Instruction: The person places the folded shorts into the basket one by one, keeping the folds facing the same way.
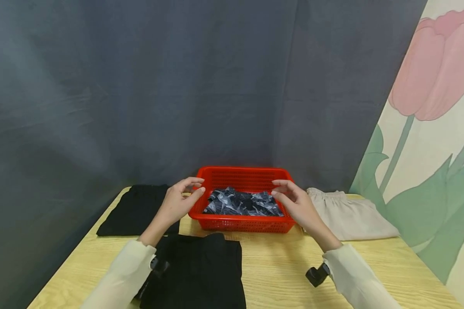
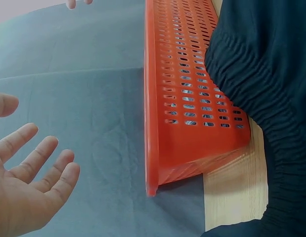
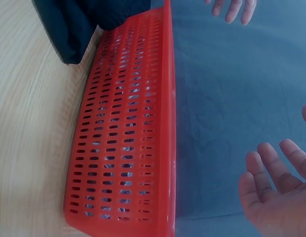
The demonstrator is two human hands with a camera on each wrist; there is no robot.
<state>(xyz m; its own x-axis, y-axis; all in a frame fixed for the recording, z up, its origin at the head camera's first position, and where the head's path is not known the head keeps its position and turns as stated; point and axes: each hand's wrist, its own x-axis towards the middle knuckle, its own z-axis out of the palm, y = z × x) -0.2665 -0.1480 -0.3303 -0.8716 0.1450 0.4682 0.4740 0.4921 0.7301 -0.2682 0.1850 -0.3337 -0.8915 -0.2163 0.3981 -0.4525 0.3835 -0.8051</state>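
Observation:
My left hand (image 1: 180,198) hovers by the left side of a red plastic basket (image 1: 243,223), fingers relaxed and nothing between them. On the opposite side my right hand (image 1: 295,201) is held up in the same way, also with nothing in it. Inside the basket lies a crumpled piece of black, grey and white patterned cloth (image 1: 243,202). Both wrist views show the hands with spread, slightly bent fingers, apart from the perforated basket wall (image 2: 192,98).
Folded black cloth (image 1: 193,270) lies at the front left of the wooden table (image 1: 278,274). Behind it is another black garment (image 1: 133,212) with a gathered edge. Beige cloth (image 1: 348,214) with a gathered waistband lies right of the basket. A dark grey curtain (image 1: 216,86) hangs behind.

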